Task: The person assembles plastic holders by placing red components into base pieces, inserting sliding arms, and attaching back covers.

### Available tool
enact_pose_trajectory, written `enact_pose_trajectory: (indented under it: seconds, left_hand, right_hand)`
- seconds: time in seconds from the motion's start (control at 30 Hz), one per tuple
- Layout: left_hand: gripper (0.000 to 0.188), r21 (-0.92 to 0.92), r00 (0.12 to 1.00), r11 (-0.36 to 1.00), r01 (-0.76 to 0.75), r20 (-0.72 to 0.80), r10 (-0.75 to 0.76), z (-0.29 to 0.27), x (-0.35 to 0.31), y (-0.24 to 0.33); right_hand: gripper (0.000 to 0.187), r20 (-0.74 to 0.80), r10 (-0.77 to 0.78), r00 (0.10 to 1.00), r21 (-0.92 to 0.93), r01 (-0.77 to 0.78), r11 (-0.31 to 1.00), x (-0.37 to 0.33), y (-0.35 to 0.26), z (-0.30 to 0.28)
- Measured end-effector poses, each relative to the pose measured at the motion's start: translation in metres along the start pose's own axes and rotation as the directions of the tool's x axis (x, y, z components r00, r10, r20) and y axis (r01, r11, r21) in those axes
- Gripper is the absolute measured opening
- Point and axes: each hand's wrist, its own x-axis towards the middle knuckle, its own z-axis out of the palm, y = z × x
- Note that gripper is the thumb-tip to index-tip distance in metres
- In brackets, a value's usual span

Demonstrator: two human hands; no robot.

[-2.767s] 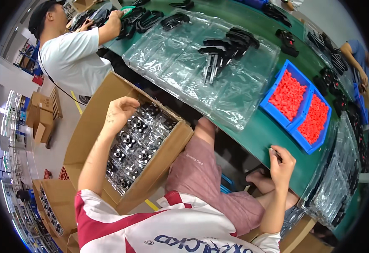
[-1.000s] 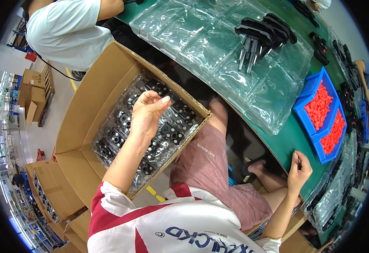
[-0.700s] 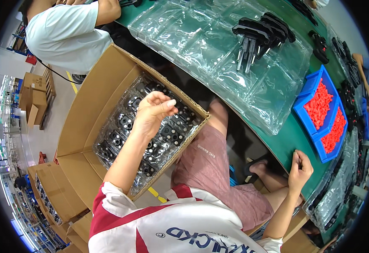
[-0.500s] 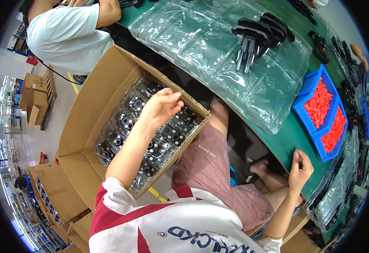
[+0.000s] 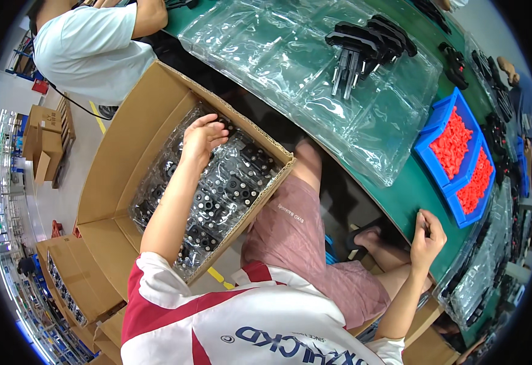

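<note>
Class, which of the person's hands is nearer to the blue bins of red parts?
Right. The right hand rests on the green table edge just below the blue bins; the left hand is far off, inside the cardboard box.

Brown carton [image 5: 129, 137], green table [image 5: 409, 194], blue bins [image 5: 439, 173].

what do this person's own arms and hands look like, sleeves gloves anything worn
Both forearms are bare, and the left hand and right hand wear no gloves, with no watch or rings visible. Short sleeves end near the shoulders: a white shirt with red panels and dark lettering across the front.
</note>
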Motion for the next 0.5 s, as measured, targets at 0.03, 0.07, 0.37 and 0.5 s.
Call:
enact_pose_trajectory:
  seconds: [0.03,0.07,0.37,0.5]
  left_hand:
    - [0.041,0.084,0.999,0.996,-0.037,-0.008,0.038,-0.008,0.002,-0.003]
    - [0.043,0.167,0.997,0.983,-0.074,-0.013,0.077,-0.015,0.006,-0.005]
    - [0.044,0.894,0.885,0.312,-0.323,0.168,0.435,-0.041,0.077,-0.052]
    - [0.044,0.966,0.894,-0.063,-0.251,0.256,0.367,-0.036,0.105,-0.072]
  right_hand:
    - [0.009,0.002,-0.001,1.000,0.003,0.001,1.000,0.001,-0.001,0.000]
    - [0.010,0.004,-0.003,1.000,0.006,0.003,1.000,0.001,-0.001,0.001]
    - [0.010,0.012,0.029,1.000,0.038,-0.029,0.999,0.001,-0.009,-0.004]
    - [0.007,0.048,0.110,0.993,0.099,-0.115,0.988,0.011,-0.016,-0.011]
